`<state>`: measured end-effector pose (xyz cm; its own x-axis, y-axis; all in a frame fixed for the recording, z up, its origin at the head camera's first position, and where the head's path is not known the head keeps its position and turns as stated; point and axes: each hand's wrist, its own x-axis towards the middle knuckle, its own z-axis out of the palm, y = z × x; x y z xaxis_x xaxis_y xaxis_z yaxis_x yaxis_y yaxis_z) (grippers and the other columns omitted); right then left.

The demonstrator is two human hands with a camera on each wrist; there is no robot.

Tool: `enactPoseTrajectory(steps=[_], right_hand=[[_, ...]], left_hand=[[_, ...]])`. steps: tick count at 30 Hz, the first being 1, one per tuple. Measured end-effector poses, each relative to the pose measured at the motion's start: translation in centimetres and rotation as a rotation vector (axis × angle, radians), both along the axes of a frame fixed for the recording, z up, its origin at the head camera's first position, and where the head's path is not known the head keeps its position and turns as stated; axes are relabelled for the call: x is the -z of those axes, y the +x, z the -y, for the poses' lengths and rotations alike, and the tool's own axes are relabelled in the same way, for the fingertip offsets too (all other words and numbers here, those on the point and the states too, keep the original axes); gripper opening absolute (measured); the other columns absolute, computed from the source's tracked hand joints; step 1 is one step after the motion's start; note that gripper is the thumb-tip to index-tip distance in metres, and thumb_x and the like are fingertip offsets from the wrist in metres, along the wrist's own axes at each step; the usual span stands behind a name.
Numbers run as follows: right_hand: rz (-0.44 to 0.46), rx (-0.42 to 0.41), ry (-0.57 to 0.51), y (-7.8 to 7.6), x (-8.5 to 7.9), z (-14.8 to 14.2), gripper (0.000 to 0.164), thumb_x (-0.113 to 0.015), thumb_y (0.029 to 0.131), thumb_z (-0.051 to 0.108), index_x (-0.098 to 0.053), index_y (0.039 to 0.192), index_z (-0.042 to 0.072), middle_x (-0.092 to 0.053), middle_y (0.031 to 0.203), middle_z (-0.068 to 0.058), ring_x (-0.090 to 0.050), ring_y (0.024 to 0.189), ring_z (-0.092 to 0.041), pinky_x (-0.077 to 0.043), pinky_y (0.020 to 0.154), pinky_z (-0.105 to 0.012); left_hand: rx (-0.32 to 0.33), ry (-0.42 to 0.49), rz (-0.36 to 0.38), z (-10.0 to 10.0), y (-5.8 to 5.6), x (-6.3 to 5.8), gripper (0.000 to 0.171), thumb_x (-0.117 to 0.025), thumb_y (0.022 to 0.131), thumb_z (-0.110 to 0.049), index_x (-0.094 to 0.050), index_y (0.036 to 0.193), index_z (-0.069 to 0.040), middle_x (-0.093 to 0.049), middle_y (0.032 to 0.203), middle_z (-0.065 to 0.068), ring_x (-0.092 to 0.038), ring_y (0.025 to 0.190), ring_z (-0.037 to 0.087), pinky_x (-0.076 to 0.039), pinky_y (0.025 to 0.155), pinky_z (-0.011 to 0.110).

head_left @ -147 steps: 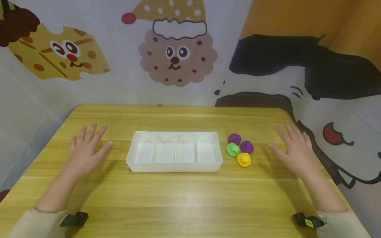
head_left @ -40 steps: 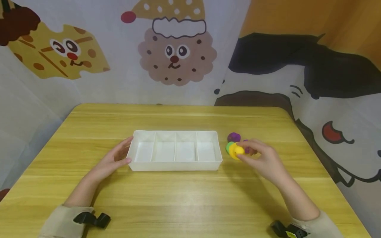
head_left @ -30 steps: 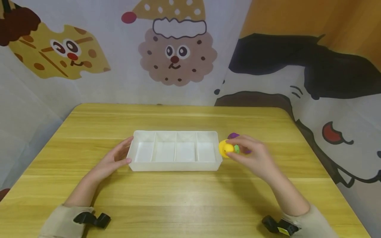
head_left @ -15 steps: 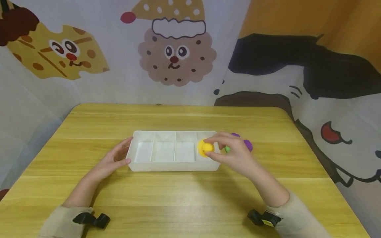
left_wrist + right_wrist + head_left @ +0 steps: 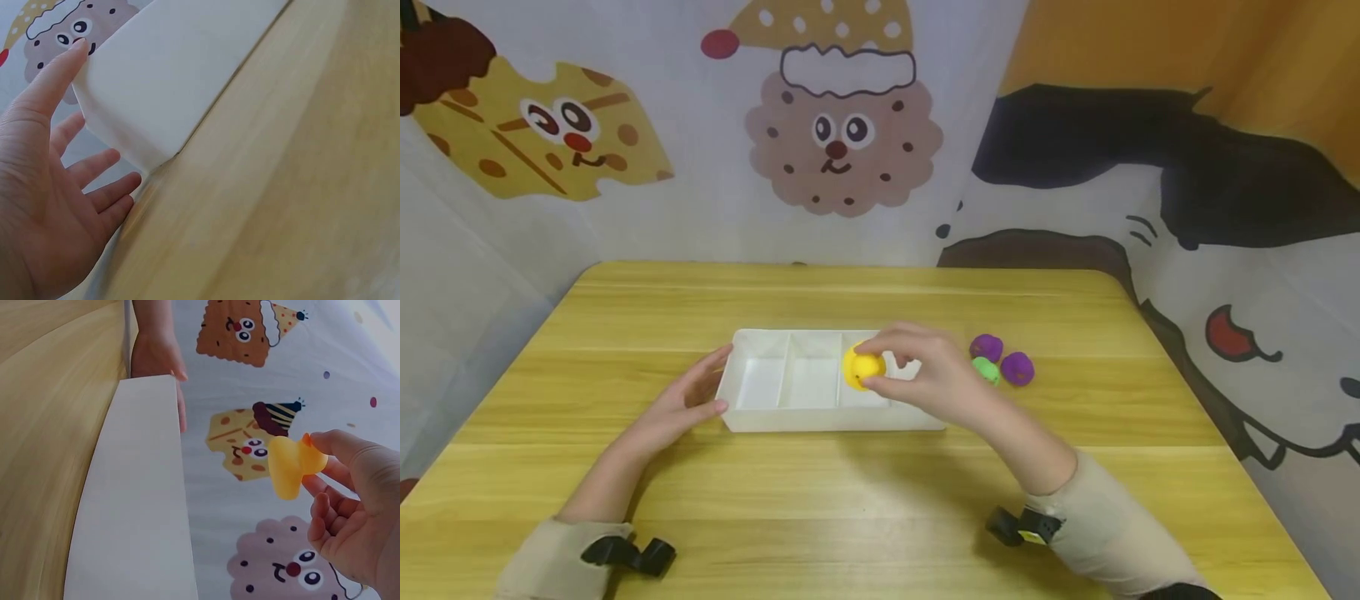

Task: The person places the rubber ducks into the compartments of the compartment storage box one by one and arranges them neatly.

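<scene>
My right hand (image 5: 936, 379) pinches a yellow rubber duck (image 5: 863, 367) between thumb and fingers, over the third compartment from the left of a white divided box (image 5: 820, 420). The right wrist view shows the duck (image 5: 289, 465) raised above the box's rim. My left hand (image 5: 681, 404) is at the box's left end, its thumb touching the front corner and its fingers toward the back corner. Those fingers look relaxed in the left wrist view, spread beside the box end (image 5: 156, 75). The two left compartments hold nothing; my right hand partly hides the rightmost one.
Right of the box, a green rubber duck (image 5: 986, 370) sits with two purple lumpy toys (image 5: 987, 348) on the wooden table (image 5: 865, 517). A cartoon-printed cloth (image 5: 700, 217) hangs behind the table. Both wrists carry black cameras.
My right hand took up the yellow duck from the group at right and carried it left over the box. My left hand came in to the box's left end and stayed there.
</scene>
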<state>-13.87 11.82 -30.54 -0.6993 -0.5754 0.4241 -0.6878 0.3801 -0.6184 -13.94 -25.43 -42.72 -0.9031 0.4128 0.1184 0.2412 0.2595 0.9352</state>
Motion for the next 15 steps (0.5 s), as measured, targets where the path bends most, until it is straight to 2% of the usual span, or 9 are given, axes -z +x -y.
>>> enactPoseTrajectory(steps=[8, 9, 13, 15], right_hand=[[0.037, -0.091, 0.001, -1.0, 0.1, 2.8, 0.028, -0.078, 0.08, 0.012, -0.072, 0.108, 0.011, -0.065, 0.096, 0.01, -0.05, 0.074, -0.016, -0.043, 0.059, -0.026], [0.034, -0.103, 0.0, -1.1, 0.1, 3.1, 0.028, -0.078, 0.08, 0.012, -0.072, 0.108, 0.011, -0.065, 0.095, 0.01, -0.049, 0.074, -0.015, -0.042, 0.059, -0.025], [0.045, -0.148, 0.005, -1.6, 0.3, 4.4, 0.029, -0.077, 0.082, 0.013, -0.071, 0.11, 0.011, -0.065, 0.095, 0.011, -0.048, 0.074, -0.014, -0.042, 0.06, -0.023], [0.049, -0.163, 0.011, -1.9, 0.3, 5.1, 0.029, -0.076, 0.082, 0.014, -0.071, 0.111, 0.011, -0.065, 0.096, 0.011, -0.048, 0.073, -0.013, -0.043, 0.061, -0.023]], left_hand=[[0.003, 0.002, 0.003, 0.0, 0.1, -0.1, 0.072, -0.056, 0.094, -0.002, -0.018, 0.154, -0.015, -0.024, 0.152, 0.025, -0.026, 0.133, 0.049, -0.036, 0.092, 0.016], [0.002, -0.001, 0.003, 0.0, 0.1, -0.2, 0.072, -0.056, 0.095, -0.003, -0.018, 0.154, -0.015, -0.024, 0.152, 0.025, -0.026, 0.133, 0.049, -0.037, 0.094, 0.02], [0.0, -0.01, 0.0, 0.1, 0.0, -0.1, 0.072, -0.057, 0.094, -0.002, -0.018, 0.154, -0.015, -0.024, 0.152, 0.024, -0.027, 0.133, 0.049, -0.038, 0.095, 0.023], [-0.005, -0.016, 0.0, 0.0, 0.0, -0.1, 0.072, -0.057, 0.094, -0.003, -0.018, 0.154, -0.015, -0.024, 0.152, 0.024, -0.028, 0.132, 0.048, -0.038, 0.099, 0.036]])
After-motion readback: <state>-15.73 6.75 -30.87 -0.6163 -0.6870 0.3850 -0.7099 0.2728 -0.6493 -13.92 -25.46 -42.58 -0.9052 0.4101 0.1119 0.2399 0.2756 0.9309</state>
